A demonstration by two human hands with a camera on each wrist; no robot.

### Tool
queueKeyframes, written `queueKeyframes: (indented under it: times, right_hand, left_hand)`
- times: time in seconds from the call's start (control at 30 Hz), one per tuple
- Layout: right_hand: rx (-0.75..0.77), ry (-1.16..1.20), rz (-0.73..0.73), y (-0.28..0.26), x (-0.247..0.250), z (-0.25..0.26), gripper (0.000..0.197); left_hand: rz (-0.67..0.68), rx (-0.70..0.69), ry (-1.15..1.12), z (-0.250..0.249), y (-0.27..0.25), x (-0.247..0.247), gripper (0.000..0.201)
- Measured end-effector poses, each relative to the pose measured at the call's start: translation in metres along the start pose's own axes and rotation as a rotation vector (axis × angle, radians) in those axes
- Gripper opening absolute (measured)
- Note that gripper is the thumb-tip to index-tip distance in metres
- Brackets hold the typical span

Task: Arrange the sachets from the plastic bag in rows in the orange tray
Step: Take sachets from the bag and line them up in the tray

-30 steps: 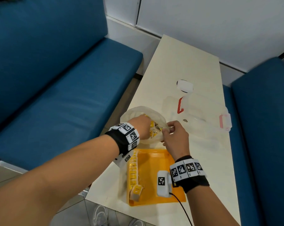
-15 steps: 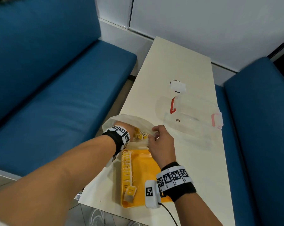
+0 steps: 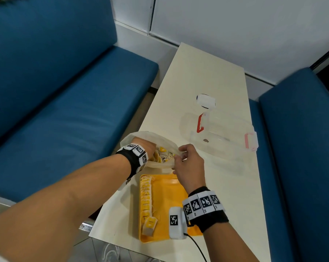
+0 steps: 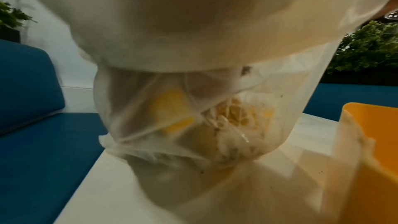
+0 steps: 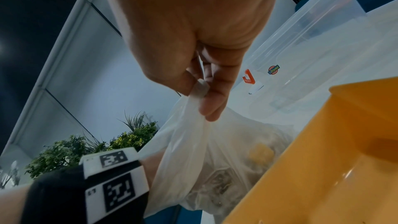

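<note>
Where pinched open, plastic bag (image 3: 150, 137) of sachets (image 3: 162, 156)

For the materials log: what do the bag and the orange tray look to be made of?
Plastic bag: thin translucent film, seemingly plastic; it creases and sachets show through. Orange tray: likely rigid moulded plastic with a smooth, slightly glossy finish.

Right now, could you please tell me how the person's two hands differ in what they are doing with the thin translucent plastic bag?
The left hand is plunged inside the thin translucent plastic bag, fingers hidden among the yellow sachets; the right hand stays outside. The right hand pinches the bag's rim, while the left hand's grip cannot be seen. Both work at the bag's mouth, beyond the orange tray.
</note>
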State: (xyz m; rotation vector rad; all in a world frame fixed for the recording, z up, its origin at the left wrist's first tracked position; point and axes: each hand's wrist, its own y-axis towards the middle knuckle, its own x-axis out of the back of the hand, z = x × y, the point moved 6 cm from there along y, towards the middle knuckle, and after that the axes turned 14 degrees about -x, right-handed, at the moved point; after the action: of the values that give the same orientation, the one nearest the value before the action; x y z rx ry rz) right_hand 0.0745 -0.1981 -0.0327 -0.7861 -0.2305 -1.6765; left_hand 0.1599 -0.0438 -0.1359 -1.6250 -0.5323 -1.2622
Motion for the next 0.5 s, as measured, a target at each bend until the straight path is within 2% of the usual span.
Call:
queueKeyframes:
  times: [0.13, 0.23, 0.33, 0.43, 0.5]
  right_hand:
    - [-0.032, 0.036, 0.014, 0.002, 0.006, 0.001, 0.016]
    - [-0.054, 0.07, 0.009, 0.006, 0.01, 0.0, 0.016]
    - [-0.068, 0.101, 0.013, 0.008, 0.013, 0.001, 0.016]
    - [-0.065, 0.112, 0.024, 0.008, 0.012, 0.003, 0.017]
    - [-0.067, 0.11, 0.035, 0.007, 0.01, 0.003, 0.016]
  left_hand:
    - [-0.036, -0.06, -0.02, -0.004, -0.001, 0.012, 0.045]
    - [-0.005, -0.044, -0.064, -0.001, 0.002, 0.006, 0.037]
    - [-0.044, -0.059, -0.153, -0.004, 0.002, 0.016, 0.033]
    - [-0.066, -0.09, -0.111, -0.006, -0.002, 0.011, 0.032]
    - [-0.07, -0.058, -0.127, -0.004, -0.008, 0.002, 0.026]
